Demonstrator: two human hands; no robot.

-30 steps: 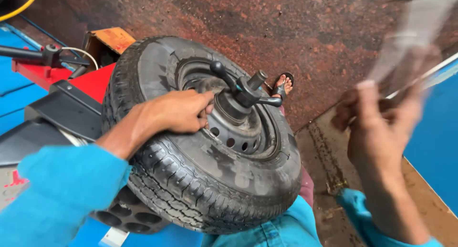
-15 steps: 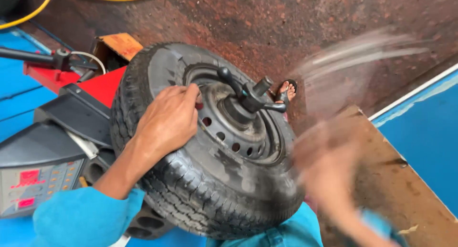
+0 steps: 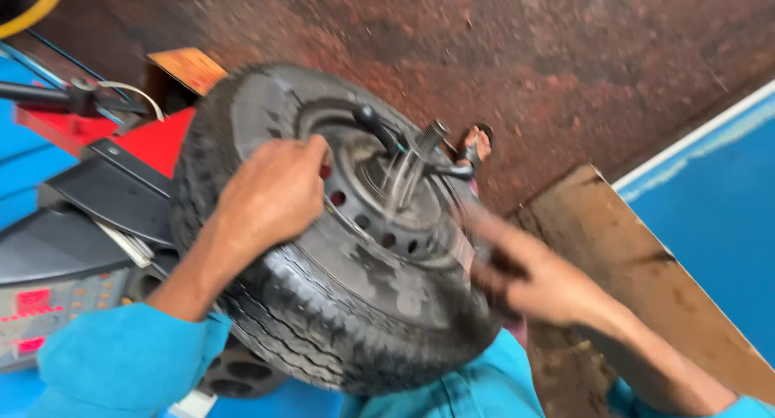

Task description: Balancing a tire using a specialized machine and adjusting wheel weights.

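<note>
Head view, looking down. A car wheel (image 3: 323, 248) sits mounted on a wheel-balancing machine (image 3: 89, 224), its outer face turned up and to the right, tread toward the camera at the lower edge.

Left hand (image 3: 270, 196): lies on the wheel's upper left side, palm down over the tyre sidewall, fingers curled together over the lip of the steel rim (image 3: 379, 216). It grips the rim edge and holds no loose object. Blue sleeve at the forearm.

Right hand (image 3: 537, 281): blurred by motion. It sits at the wheel's right edge, fingers stretched toward the rim and touching or nearly touching the tyre there. Cannot tell how far it is open, nor whether it holds anything.

Between the two hands, at the wheel's centre, a threaded shaft (image 3: 432, 134) sticks out, with a dark winged clamp nut (image 3: 404, 148) on it. Neither hand touches the nut.

The machine's grey control panel (image 3: 48, 305) with red buttons lies at the lower left, beside the left forearm. A red housing (image 3: 157, 140) shows behind the wheel's left edge. A sandalled foot (image 3: 475, 144) stands on the rusty-brown floor (image 3: 565, 55) beyond the wheel. A wooden board (image 3: 638, 257) lies right of the right hand.
</note>
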